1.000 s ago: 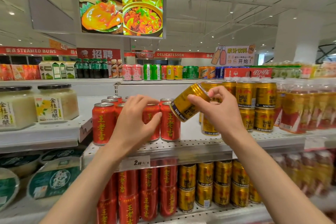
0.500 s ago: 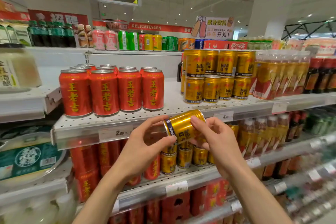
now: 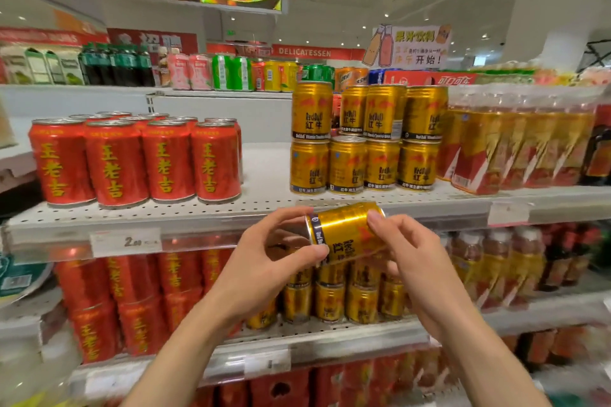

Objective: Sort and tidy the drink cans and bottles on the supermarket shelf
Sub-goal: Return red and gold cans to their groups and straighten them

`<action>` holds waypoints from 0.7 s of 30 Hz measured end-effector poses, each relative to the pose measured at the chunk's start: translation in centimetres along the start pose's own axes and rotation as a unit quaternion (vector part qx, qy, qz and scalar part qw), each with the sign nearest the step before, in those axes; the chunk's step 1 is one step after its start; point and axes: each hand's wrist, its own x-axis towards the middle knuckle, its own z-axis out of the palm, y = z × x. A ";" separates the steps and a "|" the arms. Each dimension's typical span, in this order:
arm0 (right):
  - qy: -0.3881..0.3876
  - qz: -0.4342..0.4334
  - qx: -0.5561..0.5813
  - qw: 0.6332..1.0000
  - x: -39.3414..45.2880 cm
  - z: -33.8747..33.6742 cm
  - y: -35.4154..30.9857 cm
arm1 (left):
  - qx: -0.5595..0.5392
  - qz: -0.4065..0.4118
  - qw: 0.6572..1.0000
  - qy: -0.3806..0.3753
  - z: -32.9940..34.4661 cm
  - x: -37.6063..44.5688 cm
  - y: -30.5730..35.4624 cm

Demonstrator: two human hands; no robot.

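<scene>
In the lower middle of the frame, a gold can [image 3: 344,233] is held between both hands, in front of the edge of the upper shelf [image 3: 231,220]. The left hand [image 3: 264,269] pinches its dark-rimmed end with thumb and fingers curled narrow; the right hand [image 3: 413,261] closes around the other end. It seems to be held so for turning it before placing. The can lies almost on its side: its long axis runs left to right, the right end a little higher, the label text sideways. Above, the stacked gold cans [image 3: 363,142] stand upright, labels forward, right of the red cans [image 3: 132,158].
</scene>
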 end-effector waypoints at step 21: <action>-0.083 -0.111 -0.017 0.990 9.1 -10.2 -3.2 | 0.043 0.003 0.993 0.109 10.4 6.0 4.5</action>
